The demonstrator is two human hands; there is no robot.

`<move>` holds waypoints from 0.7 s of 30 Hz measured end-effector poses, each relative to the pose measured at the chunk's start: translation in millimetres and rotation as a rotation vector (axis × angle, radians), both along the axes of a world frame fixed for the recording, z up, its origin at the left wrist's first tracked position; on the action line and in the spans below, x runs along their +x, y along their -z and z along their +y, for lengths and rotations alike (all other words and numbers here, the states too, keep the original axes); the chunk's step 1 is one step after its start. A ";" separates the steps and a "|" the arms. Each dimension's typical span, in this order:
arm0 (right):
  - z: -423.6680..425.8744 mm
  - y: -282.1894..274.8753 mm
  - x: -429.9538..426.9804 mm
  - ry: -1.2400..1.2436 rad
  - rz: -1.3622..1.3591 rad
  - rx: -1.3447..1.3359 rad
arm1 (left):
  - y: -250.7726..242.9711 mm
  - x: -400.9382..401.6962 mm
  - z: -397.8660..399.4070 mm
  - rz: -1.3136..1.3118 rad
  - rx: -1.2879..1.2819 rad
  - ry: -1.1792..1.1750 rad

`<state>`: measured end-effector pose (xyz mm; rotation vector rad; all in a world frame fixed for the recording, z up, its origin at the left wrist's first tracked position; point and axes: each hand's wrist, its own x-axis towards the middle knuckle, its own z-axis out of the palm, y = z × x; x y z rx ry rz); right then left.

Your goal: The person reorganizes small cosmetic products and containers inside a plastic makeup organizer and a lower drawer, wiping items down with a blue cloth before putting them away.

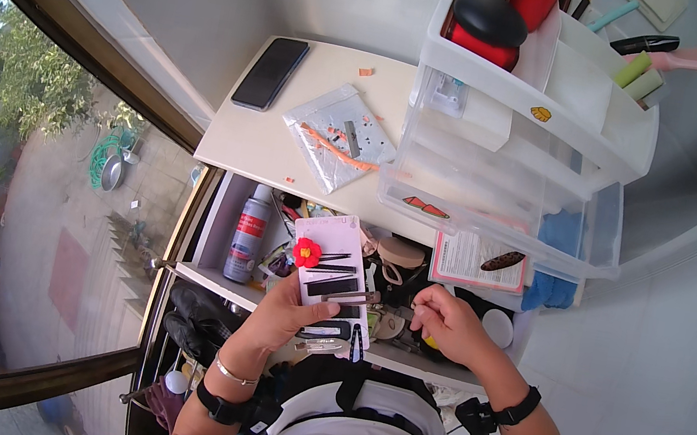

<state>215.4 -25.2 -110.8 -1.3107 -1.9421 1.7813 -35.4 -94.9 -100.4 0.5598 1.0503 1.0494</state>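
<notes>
My left hand [297, 310] holds a pink card [335, 233] upright over the open drawer, its thumb across the front. Several dark hair clips [333, 285] and a red crocheted flower clip [307, 253] are fixed on the card. A metallic hair clip [351, 297] lies across it near my thumb, and another clip [323, 346] is at its lower edge. My right hand [445, 322] is to the right of the card, with thumb and fingers pinched together. A small grey strip shows beside those fingertips; whether they hold it is unclear.
A spray can [249, 235] stands at the drawer's left. On the cream tabletop [243, 143] lie a phone [270, 74] and a clear plastic bag [338, 139] with orange shavings and a blade. A clear drawer unit [468, 176] rises at the right, above a blue cloth [556, 261]. A window is at the left.
</notes>
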 end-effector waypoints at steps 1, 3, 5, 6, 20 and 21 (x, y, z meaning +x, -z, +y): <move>-1.3 -3.2 2.3 -0.004 0.005 0.005 | -2.7 2.4 0.2 -0.010 0.007 0.032; -6.7 -8.5 5.5 0.098 0.123 -0.029 | -4.8 5.8 0.0 -0.009 0.003 0.050; -9.9 -21.5 2.9 0.115 0.166 -0.030 | -2.3 5.0 -1.5 0.019 0.035 0.094; -11.4 -27.8 1.6 0.117 0.172 0.013 | -3.1 6.1 -1.5 0.018 0.038 0.095; -20.3 -57.0 -19.9 0.120 0.093 0.517 | -25.4 23.9 -1.5 0.095 0.027 0.233; -20.4 -54.9 -20.1 0.187 0.103 0.427 | -25.6 22.7 -1.3 0.095 0.028 0.231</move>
